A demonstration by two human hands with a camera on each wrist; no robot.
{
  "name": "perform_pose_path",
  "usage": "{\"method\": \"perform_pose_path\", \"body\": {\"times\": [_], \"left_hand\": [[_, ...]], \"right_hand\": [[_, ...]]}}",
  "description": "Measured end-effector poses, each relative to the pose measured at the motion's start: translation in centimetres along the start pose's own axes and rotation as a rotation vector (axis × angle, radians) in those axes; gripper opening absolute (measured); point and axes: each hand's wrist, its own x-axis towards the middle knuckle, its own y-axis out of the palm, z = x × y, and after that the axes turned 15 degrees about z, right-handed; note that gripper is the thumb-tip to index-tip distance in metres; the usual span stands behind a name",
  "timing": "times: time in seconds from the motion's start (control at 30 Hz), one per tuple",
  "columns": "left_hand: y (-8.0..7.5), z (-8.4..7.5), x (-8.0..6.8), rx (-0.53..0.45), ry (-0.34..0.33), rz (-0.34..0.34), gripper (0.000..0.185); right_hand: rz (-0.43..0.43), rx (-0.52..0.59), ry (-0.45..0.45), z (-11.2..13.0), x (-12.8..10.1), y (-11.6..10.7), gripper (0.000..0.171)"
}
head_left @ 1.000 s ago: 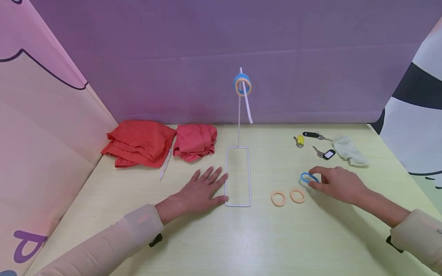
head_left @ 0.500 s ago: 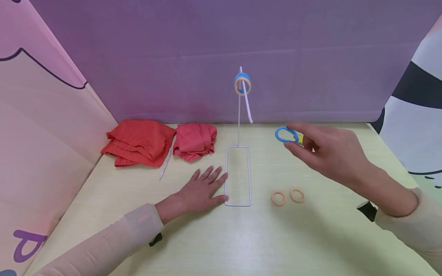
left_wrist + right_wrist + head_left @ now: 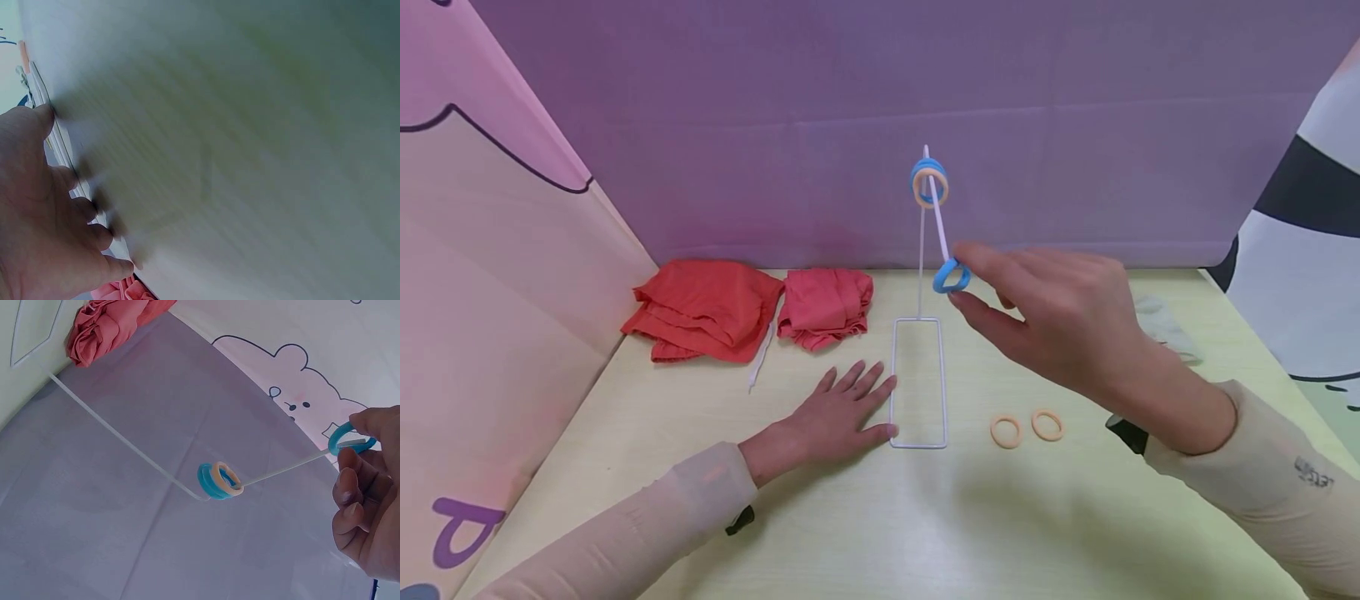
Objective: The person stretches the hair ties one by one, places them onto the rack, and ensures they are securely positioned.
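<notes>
Between thumb and forefinger, my right hand (image 3: 1060,312) pinches a blue ring (image 3: 941,282) at the free tip of the rod on a white wire stand (image 3: 942,233). In the right wrist view the rod's tip passes through this blue ring (image 3: 334,439). Farther back on the rod hang blue rings (image 3: 204,478) and a peach ring (image 3: 220,469) in front of them. My left hand (image 3: 831,417) lies flat with spread fingers, touching the left side of the stand's rectangular base (image 3: 919,447). Two peach rings, one left (image 3: 1006,432) and one right (image 3: 1047,425), lie on the table.
Red folded cloth (image 3: 707,308) and a smaller red cloth (image 3: 825,307) lie at the back left, with a white cord (image 3: 761,358) beside them. A pale cloth (image 3: 1165,321) is partly behind the right hand. A purple curtain (image 3: 775,183) hangs behind the table.
My right hand has lifted the blue ring from the table and carried it left and up to the rod's tip. The left hand has stayed in place.
</notes>
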Motion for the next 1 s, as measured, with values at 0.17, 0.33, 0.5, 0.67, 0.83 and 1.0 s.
{"method": "perform_pose_path", "body": {"times": [0.17, 0.33, 0.5, 0.67, 0.83, 1.0], "left_hand": [[-0.1, -0.1, -0.1, 0.001, -0.003, -0.001, 0.079], [-0.1, -0.1, 0.0, 0.011, -0.007, -0.002, 0.079], [0.0, -0.1, -0.1, 0.007, -0.007, 0.000, 0.079], [0.0, 0.0, -0.2, 0.003, -0.002, 0.001, 0.079], [0.0, 0.0, -0.1, -0.007, 0.007, -0.003, 0.078], [0.1, 0.1, 0.0, -0.004, 0.008, -0.005, 0.079]], "right_hand": [[-0.021, 0.005, -0.013, 0.1, 0.1, -0.1, 0.027], [-0.049, 0.004, -0.027, 0.3, 0.2, -0.4, 0.024], [-0.080, -0.047, -0.027, 0.4, 0.8, -0.2, 0.022], [-0.093, -0.108, -0.011, -0.5, 1.9, 1.0, 0.021], [-0.081, -0.159, 0.019, -2.0, 2.7, 2.4, 0.019], [-0.036, -0.224, 0.046, -3.3, 3.3, 3.4, 0.015]]}}
